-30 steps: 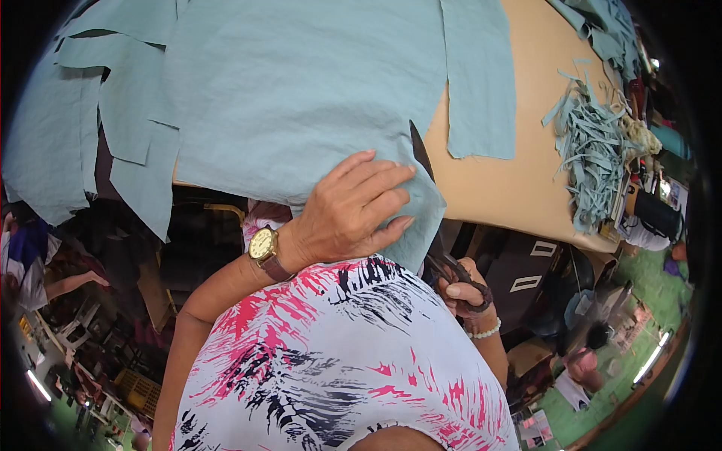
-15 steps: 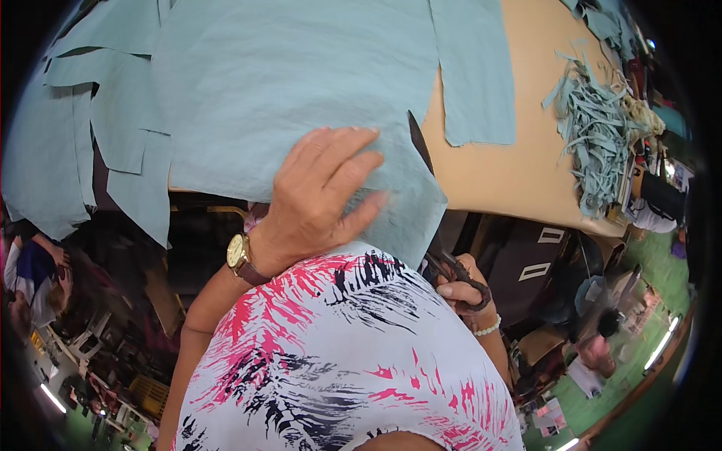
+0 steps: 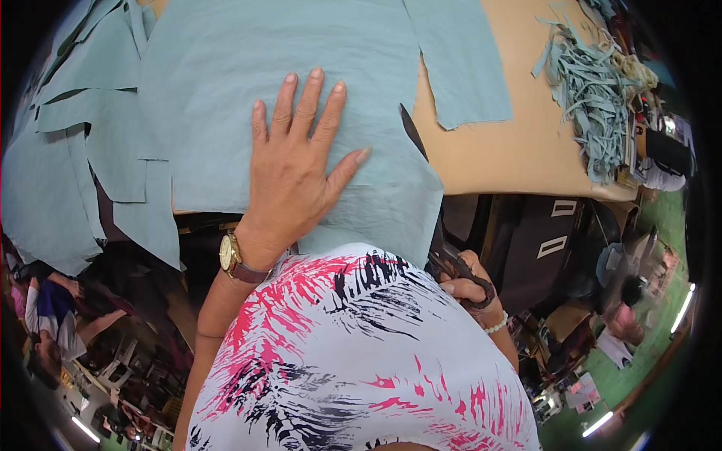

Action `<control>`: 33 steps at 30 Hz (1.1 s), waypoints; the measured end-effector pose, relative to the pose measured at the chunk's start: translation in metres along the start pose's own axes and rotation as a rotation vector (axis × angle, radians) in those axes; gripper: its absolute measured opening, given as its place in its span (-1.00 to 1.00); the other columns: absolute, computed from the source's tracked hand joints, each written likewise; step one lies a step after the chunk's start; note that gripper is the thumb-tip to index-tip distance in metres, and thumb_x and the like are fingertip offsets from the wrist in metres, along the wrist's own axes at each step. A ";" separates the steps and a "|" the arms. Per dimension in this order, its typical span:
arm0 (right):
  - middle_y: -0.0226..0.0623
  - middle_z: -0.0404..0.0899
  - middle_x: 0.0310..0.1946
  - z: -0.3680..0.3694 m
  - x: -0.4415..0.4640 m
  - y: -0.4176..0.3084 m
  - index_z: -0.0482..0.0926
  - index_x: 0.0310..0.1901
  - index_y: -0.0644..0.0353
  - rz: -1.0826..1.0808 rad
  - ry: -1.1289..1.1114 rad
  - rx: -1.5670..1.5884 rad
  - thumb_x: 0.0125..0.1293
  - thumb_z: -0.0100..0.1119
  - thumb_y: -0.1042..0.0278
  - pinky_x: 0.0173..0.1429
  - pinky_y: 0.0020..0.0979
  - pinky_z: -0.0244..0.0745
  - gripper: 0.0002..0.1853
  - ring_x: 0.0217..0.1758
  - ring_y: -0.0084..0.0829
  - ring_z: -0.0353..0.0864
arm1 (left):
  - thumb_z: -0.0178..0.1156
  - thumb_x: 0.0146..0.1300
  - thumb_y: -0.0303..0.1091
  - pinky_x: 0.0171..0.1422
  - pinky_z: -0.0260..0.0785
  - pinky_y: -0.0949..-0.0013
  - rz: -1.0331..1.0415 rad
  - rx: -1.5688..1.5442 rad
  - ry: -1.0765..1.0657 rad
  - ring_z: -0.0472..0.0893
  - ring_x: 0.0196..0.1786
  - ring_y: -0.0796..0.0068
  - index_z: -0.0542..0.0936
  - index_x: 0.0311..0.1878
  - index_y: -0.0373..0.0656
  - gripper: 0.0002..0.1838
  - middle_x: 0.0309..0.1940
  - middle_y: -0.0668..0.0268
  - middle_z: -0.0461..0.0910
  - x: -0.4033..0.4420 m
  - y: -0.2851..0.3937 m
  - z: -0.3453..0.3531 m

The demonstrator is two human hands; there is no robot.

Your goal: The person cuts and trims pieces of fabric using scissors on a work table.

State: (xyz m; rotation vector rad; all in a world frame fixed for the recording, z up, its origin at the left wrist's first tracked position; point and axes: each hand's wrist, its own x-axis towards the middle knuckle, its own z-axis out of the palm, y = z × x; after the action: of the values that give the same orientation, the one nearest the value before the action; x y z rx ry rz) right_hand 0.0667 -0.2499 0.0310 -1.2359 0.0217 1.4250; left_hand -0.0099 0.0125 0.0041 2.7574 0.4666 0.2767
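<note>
Light blue-green fabric covers much of the table and hangs over its front edge toward my body. Spread flat on this fabric is my left hand, fingers apart, with nothing in it. My right hand is low beside my body, closed around the dark handles of scissors. One dark blade shows above the fabric near its right edge, while the rest of the blades is hidden beneath the cloth.
Fabric strips lie heaped on the tan table at the right. Cut panels overhang the left edge. Dark drawers stand under the table. Another person is at far left.
My left hand has moved up and left and flattened, its fingers now spread on the cloth. My right hand keeps its hold on the scissors. The whole view has shifted slightly.
</note>
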 end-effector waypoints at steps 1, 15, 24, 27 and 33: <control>-0.39 0.33 -0.86 0.001 -0.001 0.001 0.37 -0.71 0.30 0.001 0.008 0.004 -0.07 0.16 0.47 -0.74 -0.63 0.09 -0.80 -0.84 -0.66 0.28 | 0.04 0.20 0.03 0.38 -0.23 -0.10 -0.001 0.013 -0.011 -0.01 0.42 0.15 0.21 0.32 -0.06 -0.33 0.37 0.20 0.07 0.000 0.001 0.001; -0.40 0.31 -0.86 0.012 -0.008 0.008 0.38 -0.70 0.29 -0.019 0.110 0.044 -0.04 0.16 0.47 -0.78 -0.62 0.07 -0.80 -0.86 -0.67 0.23 | 0.06 0.20 0.02 0.35 -0.20 -0.14 0.004 0.026 0.031 0.01 0.40 0.08 0.23 0.31 -0.10 -0.33 0.35 0.12 0.08 0.001 0.013 0.010; -0.41 0.31 -0.85 0.017 -0.008 0.015 0.41 -0.69 0.30 -0.094 0.120 0.013 -0.03 0.19 0.40 -0.71 -0.61 0.00 -0.77 -0.81 -0.70 0.22 | 0.11 0.13 0.02 0.26 -0.05 -0.21 0.018 0.075 0.065 0.11 0.34 -0.03 0.28 0.26 -0.18 -0.31 0.31 0.04 0.14 0.001 0.020 0.009; -0.44 0.31 -0.82 0.020 -0.005 0.010 0.43 -0.67 0.29 -0.116 0.106 0.009 -0.02 0.21 0.35 -0.67 -0.61 -0.01 -0.76 -0.76 -0.70 0.22 | 0.11 0.13 0.02 0.27 -0.06 -0.20 0.013 0.069 0.055 0.10 0.35 -0.02 0.27 0.26 -0.20 -0.30 0.31 0.05 0.14 0.001 0.021 0.008; -0.47 0.30 -0.78 0.030 0.002 0.006 0.45 -0.62 0.27 -0.107 0.148 0.062 -0.02 0.21 0.31 -0.64 -0.60 0.00 -0.77 -0.73 -0.69 0.21 | 0.07 0.19 0.01 0.32 -0.16 -0.18 -0.002 0.033 0.027 0.03 0.39 0.04 0.19 0.31 -0.21 -0.29 0.35 0.08 0.07 0.000 0.020 0.008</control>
State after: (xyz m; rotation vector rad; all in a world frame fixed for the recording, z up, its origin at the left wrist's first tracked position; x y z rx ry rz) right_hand 0.0440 -0.2310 0.0389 -1.2703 0.0988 1.2297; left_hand -0.0020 -0.0075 0.0043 2.7880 0.4848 0.3092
